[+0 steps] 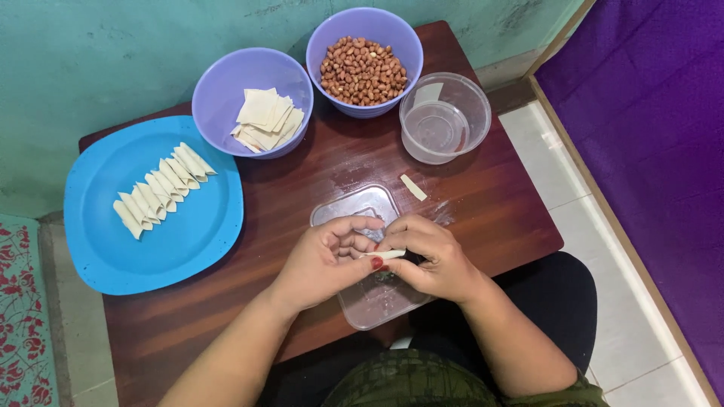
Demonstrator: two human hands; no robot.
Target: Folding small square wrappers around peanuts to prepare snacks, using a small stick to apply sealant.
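dough roll [386, 255] pinched between left hand [326, 260] and right hand [431, 258].

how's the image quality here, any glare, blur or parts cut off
Head view: soft, even light and sharp focus on the left hand and right hand pinching a pale wrapper; mild sheen on the wooden table and clear bowl; only faint shadows; the arms are cropped at the bottom edge.

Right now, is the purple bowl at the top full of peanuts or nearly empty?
Fairly full: peanuts cover the whole bottom of the purple bowl, heaped below its rim.
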